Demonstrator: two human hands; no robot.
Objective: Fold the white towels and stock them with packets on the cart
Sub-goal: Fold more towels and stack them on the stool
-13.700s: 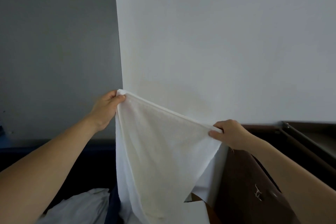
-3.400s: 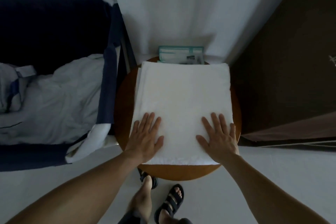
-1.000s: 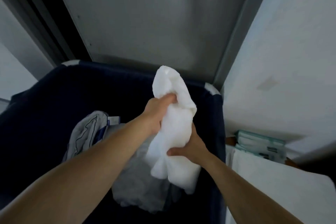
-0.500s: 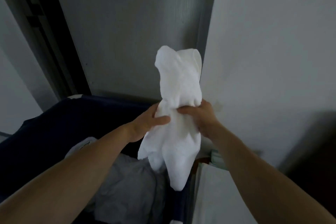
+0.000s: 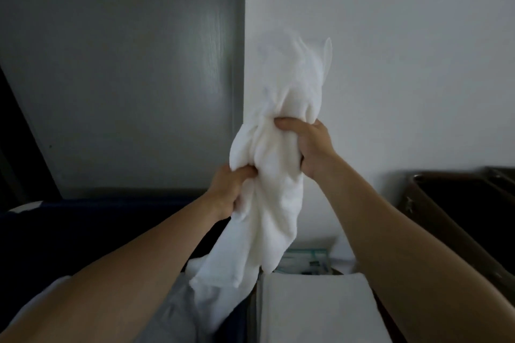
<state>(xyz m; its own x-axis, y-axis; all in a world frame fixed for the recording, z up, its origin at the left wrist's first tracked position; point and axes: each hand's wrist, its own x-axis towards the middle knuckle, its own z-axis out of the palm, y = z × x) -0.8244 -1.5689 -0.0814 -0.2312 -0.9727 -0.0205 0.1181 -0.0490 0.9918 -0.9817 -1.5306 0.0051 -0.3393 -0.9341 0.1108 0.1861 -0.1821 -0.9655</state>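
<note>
A crumpled white towel [image 5: 276, 181] hangs bunched in the air in front of the white wall. My left hand [image 5: 230, 189] grips its left side lower down. Higher up, my right hand [image 5: 309, 145] grips the bunch from the right. The towel's top flops above my right hand and its tail dangles toward the hamper. A folded white towel [image 5: 315, 306] lies flat at the bottom, with teal-and-white packets [image 5: 306, 260] just behind it against the wall.
A dark blue laundry hamper [image 5: 92, 220] stands at lower left with more pale linen [image 5: 172, 312] inside. Behind it is a grey door [image 5: 125, 69]. A dark brown cabinet [image 5: 459, 209] sits at the right.
Both hands have carried the bunched towel up and to the right, away from the hamper. My right hand now grips higher than my left, and the view has tilted upward.
</note>
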